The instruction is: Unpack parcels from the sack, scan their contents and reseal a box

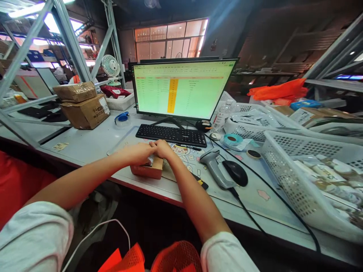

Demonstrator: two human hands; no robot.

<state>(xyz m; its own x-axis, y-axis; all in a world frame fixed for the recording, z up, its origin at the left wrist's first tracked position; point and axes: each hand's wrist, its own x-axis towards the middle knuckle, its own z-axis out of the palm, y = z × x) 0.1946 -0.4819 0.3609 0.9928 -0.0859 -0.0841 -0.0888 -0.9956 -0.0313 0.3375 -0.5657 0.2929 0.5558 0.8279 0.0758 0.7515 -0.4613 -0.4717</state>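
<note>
A small brown cardboard box (147, 173) stands near the desk's front edge, in front of the keyboard. My left hand (144, 153) lies over the box's left and upper part, its fingers bent around it. My right hand (161, 148) is closed at the far side of the box top, touching my left hand. What its fingers grip is hidden. A bit of shiny, clear material (151, 161) shows on the box under my hands. Right of the box, a black and yellow object (202, 183) lies partly behind my right forearm.
Behind the hands are a keyboard (172, 134) and a lit monitor (184, 88). To the right lie a grey barcode scanner (214, 168), a black mouse (236, 173), a blue-green tape roll (232, 140) and a white basket (286, 177). Stacked cartons (85, 111) stand left.
</note>
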